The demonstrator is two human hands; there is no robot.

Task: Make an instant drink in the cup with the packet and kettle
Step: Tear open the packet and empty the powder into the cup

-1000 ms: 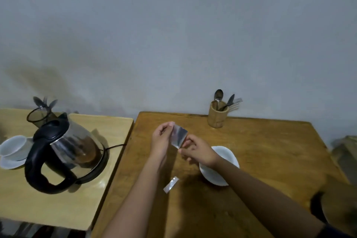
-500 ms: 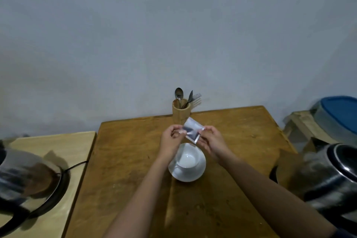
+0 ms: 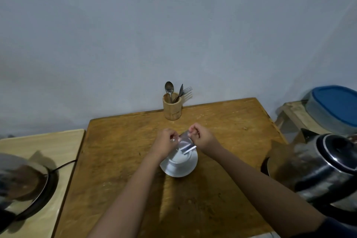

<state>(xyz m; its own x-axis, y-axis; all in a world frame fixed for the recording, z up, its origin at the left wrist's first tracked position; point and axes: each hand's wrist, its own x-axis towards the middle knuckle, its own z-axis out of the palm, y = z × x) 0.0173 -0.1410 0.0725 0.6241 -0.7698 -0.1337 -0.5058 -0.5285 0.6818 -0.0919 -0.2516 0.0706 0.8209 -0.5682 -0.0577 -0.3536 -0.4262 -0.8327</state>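
Observation:
A small silvery packet (image 3: pixel 185 143) hangs tilted over a white cup on its saucer (image 3: pixel 178 168) in the middle of the brown wooden table (image 3: pixel 119 160). My left hand (image 3: pixel 165 142) pinches the packet's left edge and my right hand (image 3: pixel 201 137) pinches its top right corner. The packet and my hands hide most of the cup. One glass kettle (image 3: pixel 21 181) stands on its base at the far left, on a paler side table. A second, steel kettle (image 3: pixel 320 168) sits at the right edge.
A wooden holder (image 3: pixel 172 108) with a spoon, knife and fork stands at the table's back edge by the wall. A blue-lidded container (image 3: pixel 334 108) rests on a low stool at the far right. The left kettle's cord (image 3: pixel 63 165) runs between the tables.
The view has swung right, so the left kettle slid toward the edge and the steel kettle came in. Both hands carried the packet over the cup and tipped it downward.

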